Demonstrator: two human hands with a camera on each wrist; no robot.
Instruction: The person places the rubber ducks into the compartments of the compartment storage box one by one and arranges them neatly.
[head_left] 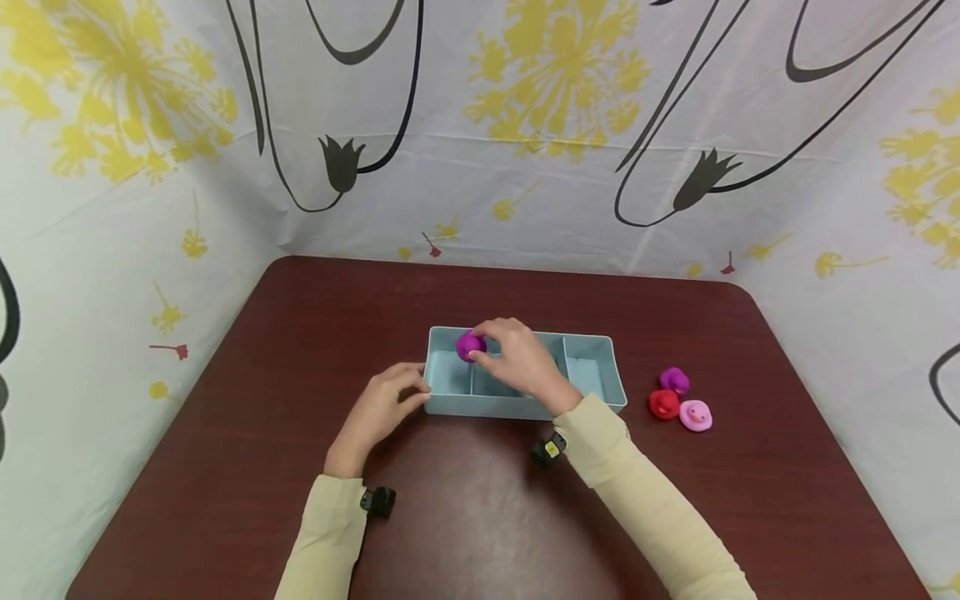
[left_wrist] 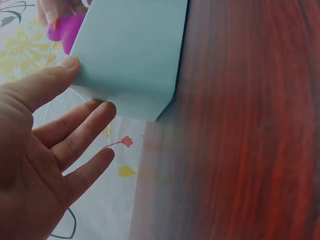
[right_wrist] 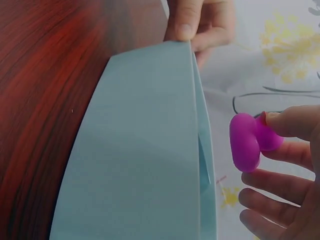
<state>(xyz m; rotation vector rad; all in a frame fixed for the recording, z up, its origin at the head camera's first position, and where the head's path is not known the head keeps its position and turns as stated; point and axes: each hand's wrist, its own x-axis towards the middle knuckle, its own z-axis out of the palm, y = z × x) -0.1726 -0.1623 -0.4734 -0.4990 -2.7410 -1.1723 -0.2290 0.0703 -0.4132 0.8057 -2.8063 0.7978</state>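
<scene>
My right hand pinches a purple rubber duck between thumb and fingers. In the head view the duck overlaps the left divider of a light blue compartment box. The right wrist view shows this duck held above the rim, thumb near its beak. My left hand is at the box's near left corner. Its thumb touches the rim, and its other fingers lie loosely extended by the end wall in the left wrist view. The right hand partly hides the middle compartment.
To the right of the box, another purple duck, a red duck and a pink duck sit close together on the dark red-brown table. Patterned white cloth hangs behind and beside the table.
</scene>
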